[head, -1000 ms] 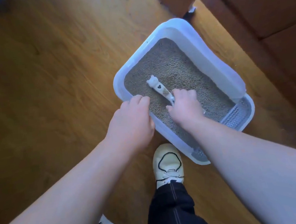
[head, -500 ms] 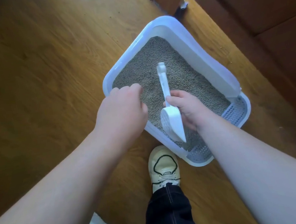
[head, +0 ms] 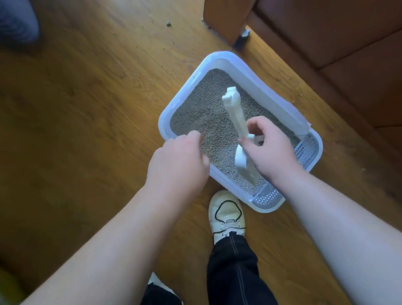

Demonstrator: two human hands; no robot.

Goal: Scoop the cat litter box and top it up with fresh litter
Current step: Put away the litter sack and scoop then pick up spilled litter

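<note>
One litter box (head: 256,77) of grey litter (head: 206,117) is sitting on the floor (head: 91,114), the right hand (head: 269,150) clamping one white scoop (head: 234,116) above its near edge, the left hand (head: 179,164) gripping its left rim.

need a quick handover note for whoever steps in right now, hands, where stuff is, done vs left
Left hand: curled over the near-left rim of the litter box; grip on it unclear.
Right hand: closed on the white scoop where handle meets bowl, bowl toward the person, handle end pointing away, over the litter.
Litter box sits on the wood floor by a wooden cabinet, with the grated step at its near-right end. A few grains lie scattered on the floor.
Done: scoop picked up. No clumps visible in it.
Left: sift and remove waste, then top up. No fresh litter bag or waste bin in view.
</note>
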